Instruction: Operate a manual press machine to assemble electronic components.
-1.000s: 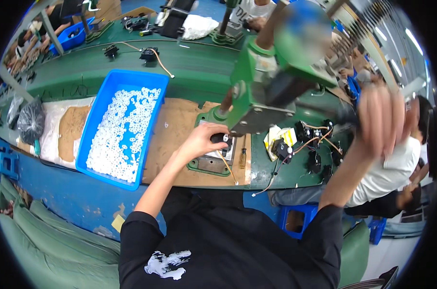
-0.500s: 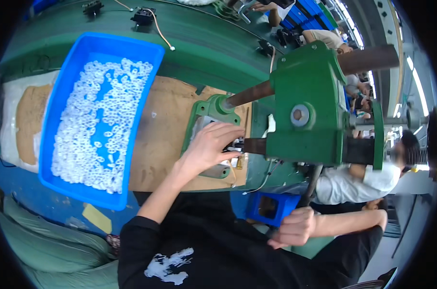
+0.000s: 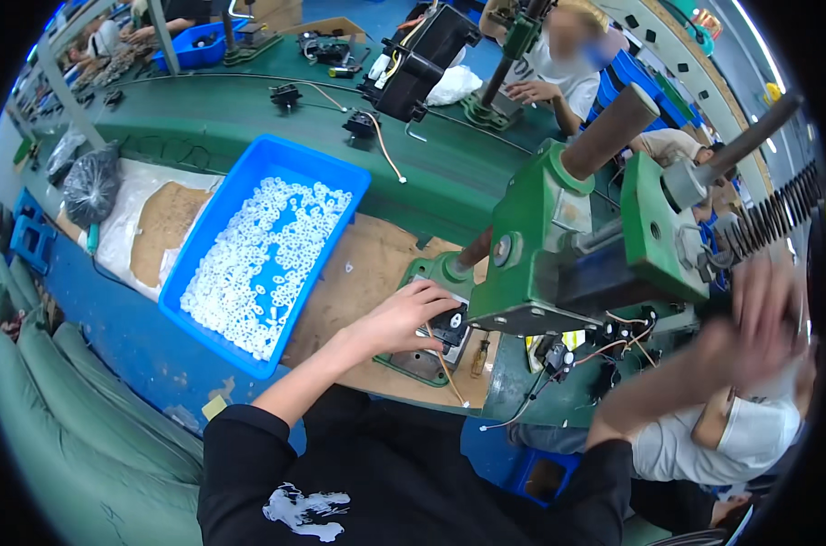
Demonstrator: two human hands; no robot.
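My left hand (image 3: 404, 320) is closed around a small black part (image 3: 449, 324) with a thin cable (image 3: 445, 366) ending in a white plug. The part rests on the metal base (image 3: 422, 360) of a green hand press (image 3: 545, 250), below the press head. Thumb and fingers lie on either side of it and hide some of it. At the far right, my right hand (image 3: 763, 314) is raised close to the press's coil spring (image 3: 772, 214). Motion smears its fingers, so whether it grips anything cannot be made out.
A blue bin (image 3: 172, 305) of small white rings stands left of the press. Brown board (image 3: 335, 296) lies under it. Wired black parts (image 3: 362, 127) sit on the green bench beyond, more (image 3: 558, 357) right of the base. Co-workers (image 3: 567, 64) sit opposite and at right.
My right hand has left its low place on the lever and swung up to the far right. The press ram no longer reaches the black part. The whole view has shifted; my left hand stays at the part.
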